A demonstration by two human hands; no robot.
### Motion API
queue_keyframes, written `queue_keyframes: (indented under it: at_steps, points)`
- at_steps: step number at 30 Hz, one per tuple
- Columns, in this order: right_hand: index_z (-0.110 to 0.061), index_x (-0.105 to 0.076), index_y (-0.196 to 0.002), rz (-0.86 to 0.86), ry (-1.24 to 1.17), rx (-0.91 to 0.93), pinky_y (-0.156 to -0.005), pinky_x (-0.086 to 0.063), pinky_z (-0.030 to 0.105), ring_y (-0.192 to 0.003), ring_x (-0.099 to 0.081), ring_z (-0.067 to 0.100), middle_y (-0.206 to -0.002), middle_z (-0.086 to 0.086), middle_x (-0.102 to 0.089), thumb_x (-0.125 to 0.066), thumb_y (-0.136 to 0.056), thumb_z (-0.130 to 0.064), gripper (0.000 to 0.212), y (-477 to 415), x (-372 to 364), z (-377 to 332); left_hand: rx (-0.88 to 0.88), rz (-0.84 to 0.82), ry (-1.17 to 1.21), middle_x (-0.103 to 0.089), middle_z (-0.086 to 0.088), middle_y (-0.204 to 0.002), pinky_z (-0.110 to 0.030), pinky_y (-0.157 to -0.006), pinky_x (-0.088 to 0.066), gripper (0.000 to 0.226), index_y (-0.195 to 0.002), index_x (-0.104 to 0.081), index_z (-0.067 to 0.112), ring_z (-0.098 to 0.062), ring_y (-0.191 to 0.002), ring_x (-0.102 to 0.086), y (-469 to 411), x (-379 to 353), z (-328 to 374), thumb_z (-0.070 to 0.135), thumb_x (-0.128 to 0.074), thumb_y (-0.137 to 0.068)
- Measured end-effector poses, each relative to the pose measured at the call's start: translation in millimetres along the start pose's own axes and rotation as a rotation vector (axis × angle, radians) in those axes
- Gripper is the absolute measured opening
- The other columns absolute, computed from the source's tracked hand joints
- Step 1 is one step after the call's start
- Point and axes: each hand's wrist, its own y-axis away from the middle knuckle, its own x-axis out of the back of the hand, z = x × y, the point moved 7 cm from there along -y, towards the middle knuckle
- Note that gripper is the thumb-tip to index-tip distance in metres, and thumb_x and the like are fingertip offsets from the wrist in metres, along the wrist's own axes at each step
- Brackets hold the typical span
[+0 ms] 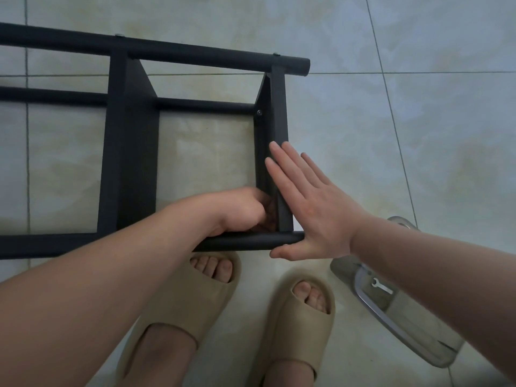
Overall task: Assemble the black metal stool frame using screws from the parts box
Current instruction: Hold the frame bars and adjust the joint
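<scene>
The black metal stool frame lies on its side on the tiled floor, its round tubes joined by flat crossbars. My right hand is flat, fingers straight, pressing against the outer face of the right crossbar and the end of the near tube. My left hand is curled inside the near right corner, fingertips hidden against the crossbar; what it pinches cannot be made out. A screw head shows further up that crossbar. The clear parts box sits at the right under my right forearm, a small wrench inside.
My two feet in beige slippers stand just in front of the frame's near tube. Two screw heads show on the far tube. Pale floor tiles stretch to the right of the frame and beyond it.
</scene>
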Motion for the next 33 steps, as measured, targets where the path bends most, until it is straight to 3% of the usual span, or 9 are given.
queue_keyframes:
  at_steps: [4, 8, 13, 20, 25, 33]
  points:
    - [-0.003, -0.003, -0.161, -0.015, 0.012, -0.003, -0.126, -0.011, 0.054, -0.156, 0.011, 0.031, -0.168, 0.016, 0.009, -0.044, -0.077, -0.087, 0.125, 0.4, 1.1, -1.3, -0.004, 0.009, 0.054, -0.066, 0.009, -0.055, -0.011, -0.046, -0.041, 0.022, -0.086, -0.068, 0.01, -0.002, -0.046, -0.058, 1.4, 1.1, -2.1, -0.006, -0.053, -0.092]
    - [-0.003, -0.003, -0.161, -0.031, 0.024, -0.005, -0.126, -0.01, 0.054, -0.155, 0.013, 0.031, -0.168, 0.016, 0.01, -0.041, -0.077, -0.088, 0.125, 0.3, 1.6, -1.6, 0.039, 0.04, 0.325, -0.073, -0.003, -0.074, -0.023, -0.065, -0.057, 0.021, -0.091, -0.064, 0.012, -0.013, -0.068, -0.07, -0.8, 1.3, -9.2, 0.001, -0.049, -0.101]
    - [-0.002, -0.006, -0.161, -0.015, 0.035, 0.0, -0.125, -0.012, 0.055, -0.156, 0.011, 0.033, -0.168, 0.018, 0.009, -0.041, -0.078, -0.089, 0.125, 0.0, 0.5, -1.3, 0.05, 0.056, 0.404, -0.07, 0.003, -0.062, -0.026, -0.067, -0.053, 0.022, -0.09, -0.061, 0.01, -0.014, -0.067, -0.061, -3.4, 4.3, -13.2, -0.003, -0.046, -0.101]
    - [-0.003, -0.005, -0.161, -0.001, 0.033, 0.009, -0.125, -0.011, 0.055, -0.156, 0.011, 0.032, -0.168, 0.017, 0.008, -0.038, -0.079, -0.09, 0.124, 0.1, -0.3, -0.5, 0.018, -0.023, 0.324, -0.074, 0.0, -0.072, -0.019, -0.061, -0.053, 0.029, -0.09, -0.065, 0.01, -0.009, -0.066, -0.069, -1.1, 0.9, -10.0, -0.011, -0.046, -0.096]
    - [-0.004, -0.006, -0.161, 0.005, 0.033, 0.006, -0.125, -0.014, 0.054, -0.156, 0.009, 0.031, -0.168, 0.017, 0.007, -0.037, -0.079, -0.091, 0.124, 0.4, 0.9, -0.1, -0.077, -0.011, 0.014, -0.066, 0.017, -0.059, -0.01, -0.048, -0.04, 0.027, -0.083, -0.07, 0.02, 0.004, -0.05, -0.056, -0.7, 3.1, -4.0, -0.003, -0.057, -0.09]
    - [-0.003, -0.009, -0.161, -0.037, 0.086, 0.0, -0.125, -0.01, 0.054, -0.156, 0.009, 0.031, -0.168, 0.016, 0.007, -0.036, -0.077, -0.093, 0.126, 0.6, 3.9, 1.3, -0.085, -0.044, -0.101, -0.064, 0.018, -0.058, -0.015, -0.053, -0.039, 0.029, -0.078, -0.072, 0.022, 0.004, -0.05, -0.052, -2.3, 3.0, -3.2, 0.0, -0.056, -0.091]
